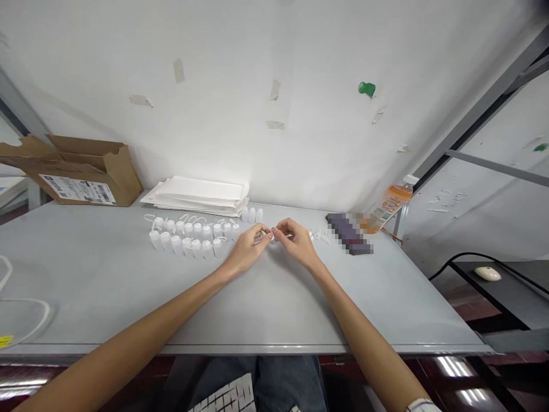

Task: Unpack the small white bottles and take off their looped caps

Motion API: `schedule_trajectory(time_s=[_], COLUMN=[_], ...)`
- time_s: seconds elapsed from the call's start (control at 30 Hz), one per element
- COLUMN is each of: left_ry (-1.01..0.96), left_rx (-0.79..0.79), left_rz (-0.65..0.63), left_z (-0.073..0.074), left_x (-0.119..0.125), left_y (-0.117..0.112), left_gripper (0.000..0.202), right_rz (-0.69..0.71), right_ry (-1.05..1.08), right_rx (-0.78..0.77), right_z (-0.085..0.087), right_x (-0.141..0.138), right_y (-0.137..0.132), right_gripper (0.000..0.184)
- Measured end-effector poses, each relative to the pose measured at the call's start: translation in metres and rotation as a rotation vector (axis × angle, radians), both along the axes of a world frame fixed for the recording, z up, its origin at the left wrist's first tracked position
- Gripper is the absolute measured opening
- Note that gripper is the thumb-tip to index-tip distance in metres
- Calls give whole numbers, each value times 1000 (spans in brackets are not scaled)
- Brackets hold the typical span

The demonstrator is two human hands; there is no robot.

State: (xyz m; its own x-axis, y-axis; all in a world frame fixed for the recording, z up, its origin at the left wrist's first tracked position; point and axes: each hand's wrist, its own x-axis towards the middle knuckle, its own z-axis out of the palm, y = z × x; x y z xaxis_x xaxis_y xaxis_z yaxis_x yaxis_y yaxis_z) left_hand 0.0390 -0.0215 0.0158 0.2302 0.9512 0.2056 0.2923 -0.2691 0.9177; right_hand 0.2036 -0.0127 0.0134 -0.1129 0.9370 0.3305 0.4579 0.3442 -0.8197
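A small white piece [272,237] is between the two hands, above the middle of the bench [274,312], mostly hidden by the fingers. The left hand [265,235] and right hand [279,233] are both narrow, thumb and fingertips pinched together on it. With so little surface to grip, it could slip if either pinch slackens or the two pull unevenly; its exact shape is too small to tell.

Just beside the left hand are rows of small white bottle-shaped parts [187,247], several with thin white loops [193,219]. A sideways swing of that hand could topple the nearest ones, and a loop could snag a finger. Three similar white parts [253,215] stand behind, near the paper stack [193,194], and look easy to tip.

Just beyond the right hand lie small, pale loose pieces [319,236]; a brush of the knuckles might scatter them. Farther right, a pixelated dark item [349,233] lies near a capped bottle of orange drink [391,203], which a wide elbow or reach could knock. The cardboard box [96,177], at far left, seems out of harm's way.
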Motion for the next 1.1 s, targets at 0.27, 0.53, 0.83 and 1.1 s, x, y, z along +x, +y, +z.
schedule_trajectory(time_s=[0.27,0.53,0.83,1.1], left_ry=[-171,-147,-127,-100], left_rx=[-129,-97,-23,-33], left_rz=[-110,-98,-56,-58], left_z=[-2,-9,-12,-10], left_x=[-1,1,3,4], left_y=[1,5,6,3], left_gripper=[13,24,32,27], right_rz=[135,119,108,137], right_ry=[178,256,243,337], right_rx=[-226,-230,-215,-320], right_z=[0,4,4,8], right_x=[0,2,3,6], right_y=[2,1,1,1], right_gripper=[49,35,36,39])
